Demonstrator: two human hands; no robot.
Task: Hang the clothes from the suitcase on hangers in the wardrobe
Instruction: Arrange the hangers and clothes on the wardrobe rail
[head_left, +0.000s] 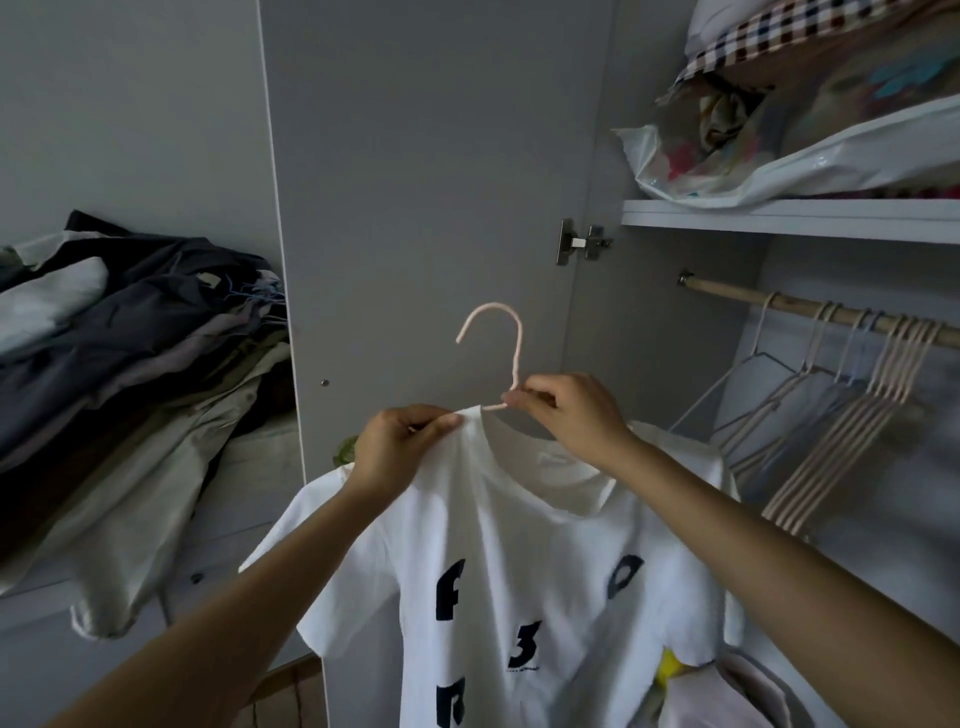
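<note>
White T-shirt (498, 571) collar is pinched by left hand (402, 447); pink hanger (496, 358) neck is pinched by right hand (563, 415). Collar should be settled evenly, then hook is carried to wardrobe rod (737, 299).

Wardrobe shelf (779, 215), at 2 o'clock: carries a plastic bag of fabrics (737, 156) with checked bedding (789, 36) on top. Wooden rail (737, 293), at 3 o'clock: carries empty hangers (852, 395).

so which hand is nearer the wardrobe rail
Right. The right hand pinches the hanger at the base of its hook, left of and below the rail. The left hand holds the t-shirt collar farther left.
</note>
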